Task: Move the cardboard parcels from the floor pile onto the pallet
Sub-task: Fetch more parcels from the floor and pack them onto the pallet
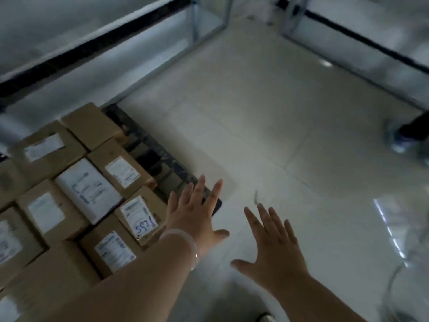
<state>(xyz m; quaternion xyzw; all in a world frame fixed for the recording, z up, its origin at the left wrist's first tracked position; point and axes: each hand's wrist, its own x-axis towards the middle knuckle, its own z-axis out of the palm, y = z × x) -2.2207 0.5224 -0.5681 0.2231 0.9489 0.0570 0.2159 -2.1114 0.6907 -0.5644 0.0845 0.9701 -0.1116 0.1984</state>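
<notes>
Held the left hand and the right hand out low, fingers spread wide, gripping nothing at all. Hovered the left over the near corner of the dark pallet, the right beside it above the pale floor. Spotted the cardboard parcels packed edge to edge on the pallet at the left, white labels up, with one parcel marked in blue pen. Found no floor pile in view, so could not place the next one to lift. Judged the boxes stiff and square, likely light enough for two palms, though could not tell for sure. Reckoned on taking hold at opposite side faces, low down, clear of slick labels. Noted blur throughout.
</notes>
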